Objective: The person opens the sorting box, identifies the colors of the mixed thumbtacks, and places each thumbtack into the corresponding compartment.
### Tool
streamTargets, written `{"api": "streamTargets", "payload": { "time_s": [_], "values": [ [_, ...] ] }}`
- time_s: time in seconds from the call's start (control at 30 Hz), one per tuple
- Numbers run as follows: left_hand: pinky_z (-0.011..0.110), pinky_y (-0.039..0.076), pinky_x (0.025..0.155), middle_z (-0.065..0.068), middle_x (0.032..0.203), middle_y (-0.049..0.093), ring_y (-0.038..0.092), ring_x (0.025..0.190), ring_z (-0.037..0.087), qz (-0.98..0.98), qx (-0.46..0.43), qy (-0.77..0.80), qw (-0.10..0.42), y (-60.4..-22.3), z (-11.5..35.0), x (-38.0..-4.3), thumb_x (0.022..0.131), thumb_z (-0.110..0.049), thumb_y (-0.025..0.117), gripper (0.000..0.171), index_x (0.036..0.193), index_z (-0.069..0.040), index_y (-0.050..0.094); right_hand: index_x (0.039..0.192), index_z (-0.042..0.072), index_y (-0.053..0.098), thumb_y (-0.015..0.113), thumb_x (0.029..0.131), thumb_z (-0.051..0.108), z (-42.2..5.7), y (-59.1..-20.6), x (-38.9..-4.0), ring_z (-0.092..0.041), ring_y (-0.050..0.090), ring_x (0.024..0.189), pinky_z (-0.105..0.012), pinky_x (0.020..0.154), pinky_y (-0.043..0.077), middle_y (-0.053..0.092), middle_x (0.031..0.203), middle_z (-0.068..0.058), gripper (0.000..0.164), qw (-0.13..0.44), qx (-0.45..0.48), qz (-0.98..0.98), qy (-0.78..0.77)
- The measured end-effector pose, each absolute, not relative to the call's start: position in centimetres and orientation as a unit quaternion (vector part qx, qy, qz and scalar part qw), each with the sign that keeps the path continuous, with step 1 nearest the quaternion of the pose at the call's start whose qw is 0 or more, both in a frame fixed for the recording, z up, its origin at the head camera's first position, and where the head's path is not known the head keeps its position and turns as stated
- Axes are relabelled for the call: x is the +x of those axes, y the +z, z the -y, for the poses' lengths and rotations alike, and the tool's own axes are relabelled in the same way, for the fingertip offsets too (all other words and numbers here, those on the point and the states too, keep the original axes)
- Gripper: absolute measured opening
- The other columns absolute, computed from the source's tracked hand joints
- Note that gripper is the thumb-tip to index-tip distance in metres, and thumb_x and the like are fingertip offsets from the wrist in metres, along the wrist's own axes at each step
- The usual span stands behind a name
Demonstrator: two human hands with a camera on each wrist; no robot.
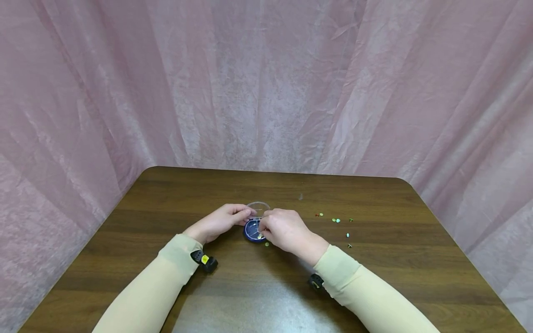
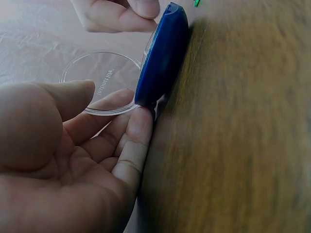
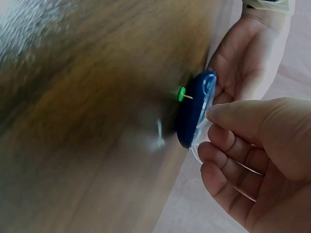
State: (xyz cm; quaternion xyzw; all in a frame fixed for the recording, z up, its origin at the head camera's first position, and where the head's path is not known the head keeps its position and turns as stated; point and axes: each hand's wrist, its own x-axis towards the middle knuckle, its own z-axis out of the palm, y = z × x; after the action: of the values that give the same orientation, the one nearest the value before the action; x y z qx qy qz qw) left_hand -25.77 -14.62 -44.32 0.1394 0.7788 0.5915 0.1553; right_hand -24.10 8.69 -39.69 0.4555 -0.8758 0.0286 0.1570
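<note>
A round blue pill case with inner compartments lies on the table, its clear lid raised on the far side. My left hand holds the case at the hinge side, the thumb and fingers about the lid's edge. Over the compartments is my right hand, its thumb and forefinger pinched at the case's rim. A small yellowish bit, seemingly a thumbtack, shows at that thumb tip; the fingers hide most of it. Beside the case's near edge lies a green thumbtack, its pin showing.
Several more tacks lie scattered right of my right hand, among them a red tack, a pale blue tack and a green tack. The wooden table ends before a pink curtain.
</note>
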Motion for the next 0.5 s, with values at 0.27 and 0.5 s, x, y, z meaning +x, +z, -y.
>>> {"api": "streamTargets", "payload": {
  "time_s": [0.27,0.5],
  "values": [
    [0.036,0.047,0.099,0.006,0.132,0.062,0.059,0.117,0.021,-0.781,0.139,0.589,0.157,-44.6,14.7,-25.9,0.105,-0.033,0.050,0.041,0.133,-0.005,0.063,0.071,0.031,0.066,0.076,0.080,0.028,-9.7,-39.2,-23.6,-0.007,0.052,0.066,-0.032,0.055,0.045,0.053,0.073,0.017,0.014,0.130,0.447,0.885,0.028],
    [0.036,0.047,0.099,0.004,0.130,0.063,0.059,0.117,0.021,-0.780,0.137,0.591,0.154,-44.6,14.6,-26.0,0.105,-0.032,0.050,0.038,0.130,-0.008,0.065,0.069,0.031,0.063,0.079,0.079,0.035,-10.0,-39.5,-23.2,-0.005,0.052,0.066,-0.031,0.056,0.044,0.051,0.072,0.019,0.020,0.093,0.447,0.889,0.016]
  ]
}}
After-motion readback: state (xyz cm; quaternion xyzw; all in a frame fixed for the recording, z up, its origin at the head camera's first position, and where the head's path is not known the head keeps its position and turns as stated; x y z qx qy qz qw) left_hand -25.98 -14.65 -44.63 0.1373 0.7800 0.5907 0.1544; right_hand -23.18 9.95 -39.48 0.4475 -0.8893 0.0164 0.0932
